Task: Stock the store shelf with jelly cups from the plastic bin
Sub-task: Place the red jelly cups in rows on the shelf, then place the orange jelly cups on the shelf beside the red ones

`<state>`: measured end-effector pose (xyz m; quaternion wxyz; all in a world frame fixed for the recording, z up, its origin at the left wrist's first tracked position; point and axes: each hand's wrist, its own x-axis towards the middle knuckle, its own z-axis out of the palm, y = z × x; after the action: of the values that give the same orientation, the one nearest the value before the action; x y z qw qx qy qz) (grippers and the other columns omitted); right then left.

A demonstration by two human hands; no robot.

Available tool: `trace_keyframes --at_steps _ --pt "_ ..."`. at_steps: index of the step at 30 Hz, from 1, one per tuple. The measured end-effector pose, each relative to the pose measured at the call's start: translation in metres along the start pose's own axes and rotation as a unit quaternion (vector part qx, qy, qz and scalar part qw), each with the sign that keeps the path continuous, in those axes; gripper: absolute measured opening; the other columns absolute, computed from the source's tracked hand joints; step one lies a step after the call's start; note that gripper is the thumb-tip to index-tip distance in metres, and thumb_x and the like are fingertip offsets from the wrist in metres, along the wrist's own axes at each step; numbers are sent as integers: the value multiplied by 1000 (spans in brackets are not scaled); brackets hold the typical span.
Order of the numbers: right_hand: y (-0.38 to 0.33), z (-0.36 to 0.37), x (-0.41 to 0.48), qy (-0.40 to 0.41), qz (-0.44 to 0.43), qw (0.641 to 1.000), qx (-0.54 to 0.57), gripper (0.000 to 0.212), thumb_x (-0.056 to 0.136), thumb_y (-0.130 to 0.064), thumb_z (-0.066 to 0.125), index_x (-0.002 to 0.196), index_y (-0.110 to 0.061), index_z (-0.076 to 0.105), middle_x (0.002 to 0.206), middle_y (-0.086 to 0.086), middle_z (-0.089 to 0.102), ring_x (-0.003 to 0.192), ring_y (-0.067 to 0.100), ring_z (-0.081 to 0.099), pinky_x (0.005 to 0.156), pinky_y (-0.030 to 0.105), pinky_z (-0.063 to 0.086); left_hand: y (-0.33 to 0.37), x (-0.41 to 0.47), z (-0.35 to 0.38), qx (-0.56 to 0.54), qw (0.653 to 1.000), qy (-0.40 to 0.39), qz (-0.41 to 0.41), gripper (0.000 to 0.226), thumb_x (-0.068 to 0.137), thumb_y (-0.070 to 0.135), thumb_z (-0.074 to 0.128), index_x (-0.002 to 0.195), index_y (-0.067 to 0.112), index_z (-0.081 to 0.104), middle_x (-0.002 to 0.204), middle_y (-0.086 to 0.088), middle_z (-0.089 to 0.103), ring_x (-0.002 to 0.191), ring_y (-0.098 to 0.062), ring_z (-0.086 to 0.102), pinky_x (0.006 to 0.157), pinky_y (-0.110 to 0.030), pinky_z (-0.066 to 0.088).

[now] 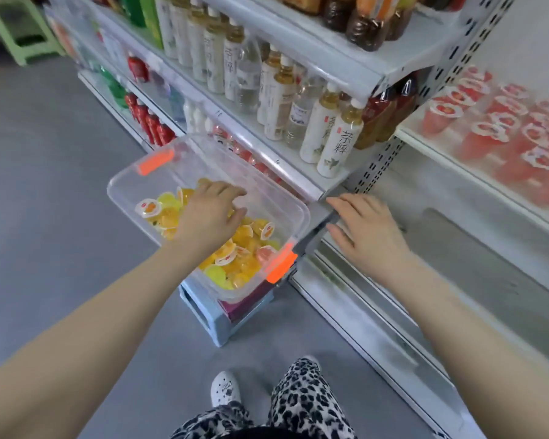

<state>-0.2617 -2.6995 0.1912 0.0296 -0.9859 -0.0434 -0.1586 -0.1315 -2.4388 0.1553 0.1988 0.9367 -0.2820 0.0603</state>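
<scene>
A clear plastic bin (133,182) with orange latches sits on a pale blue stool, holding several yellow and orange jelly cups (244,258). My left hand (210,213) reaches down into the bin, fingers spread over the cups; whether it grips one is hidden under the palm. My right hand (365,229) hovers empty to the right of the bin, fingers straight, near the corner of the shelf unit. On the white shelf (425,144) at the right stand several red jelly cups (485,134).
Shelves of drink bottles (336,144) rise right behind the bin. The pale blue stool (210,318) stands on grey floor. A green stool (23,36) is at the far left. My leg and white shoe (225,388) are below.
</scene>
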Motion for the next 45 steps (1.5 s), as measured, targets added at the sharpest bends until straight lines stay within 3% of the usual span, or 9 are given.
trace_keyframes --at_steps 8,14,18,22,25,31,36,40,45 --pt "-46 85 56 -223 -53 972 43 36 93 -31 57 125 -16 64 119 3 68 112 29 56 97 37 39 -65 -39 42 24 986 -95 -137 32 91 36 60 121 25 65 122 0 64 115 -28 53 91 -39 45" --pt "-78 148 101 -465 25 882 -70 19 87 -33 64 89 -15 65 104 5 65 105 27 64 67 25 39 -69 -35 53 62 985 -87 -137 28 89 37 59 116 35 66 119 8 66 112 -22 55 88 -35 48" --pt "-86 180 112 -572 56 809 -124 68 82 -44 72 137 -9 51 135 10 57 123 29 55 99 39 47 -71 -34 56 61 985 -89 -134 27 89 34 57 115 36 66 119 9 66 112 -21 55 90 -36 47" --pt "-87 192 115 -596 48 789 -138 67 80 -49 72 133 -13 55 130 7 60 119 29 58 98 41 49 -75 -34 58 60 983 -99 -141 27 90 36 57 115 38 66 121 10 65 113 -20 55 89 -35 48" --pt "-87 192 114 -583 61 800 -127 54 78 -47 70 121 -14 62 116 5 65 107 27 63 87 37 54 -76 -34 60 68 982 -109 -138 27 90 36 56 116 38 66 121 11 65 112 -20 54 89 -34 47" --pt "-64 166 109 -362 62 930 -3 49 82 -35 68 121 -21 43 94 3 65 81 27 62 47 27 30 -76 -33 57 94 969 -178 -145 34 91 38 54 126 40 57 129 10 59 116 -21 51 91 -35 45" --pt "-53 146 94 -221 38 974 32 35 84 -45 62 107 -22 51 96 3 60 89 28 60 61 31 40 -71 -9 63 141 946 -282 -72 61 89 31 64 143 36 36 137 0 45 120 -27 47 88 -38 47" --pt "-51 149 82 -172 68 981 59 29 89 -40 56 105 -16 55 100 7 58 90 30 60 70 36 46 -69 9 81 197 922 -332 25 55 92 19 61 141 35 41 134 2 49 122 -26 45 89 -34 46" --pt "-50 148 81 -122 81 983 108 32 90 -39 60 103 -9 56 100 12 57 84 30 59 69 34 40 -74 17 94 228 907 -353 26 50 91 27 63 136 31 45 131 2 53 122 -25 46 91 -35 45"
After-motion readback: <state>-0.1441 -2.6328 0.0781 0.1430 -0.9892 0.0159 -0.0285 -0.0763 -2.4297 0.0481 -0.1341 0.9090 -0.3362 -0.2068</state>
